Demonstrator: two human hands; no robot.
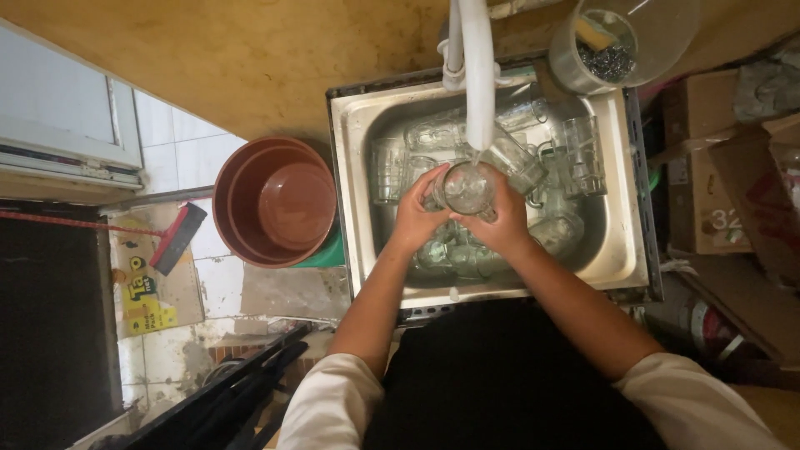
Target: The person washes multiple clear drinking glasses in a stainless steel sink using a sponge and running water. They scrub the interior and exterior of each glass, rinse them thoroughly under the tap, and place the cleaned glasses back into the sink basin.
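Glass mug (464, 188): sitting under white tap (478, 75) above steel sink (617, 250), water running in. Left hand (414, 218) gripping at 9 o'clock, right hand (504, 225) clasping at 4 o'clock, fingers curled round. More glasses (575, 154) lying at 2 o'clock.

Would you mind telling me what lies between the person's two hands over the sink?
In the head view, a clear glass mug sits between the left hand and right hand, under the white tap.

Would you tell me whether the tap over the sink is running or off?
Running: a thin stream falls from the white tap into the glass mug held by both hands.
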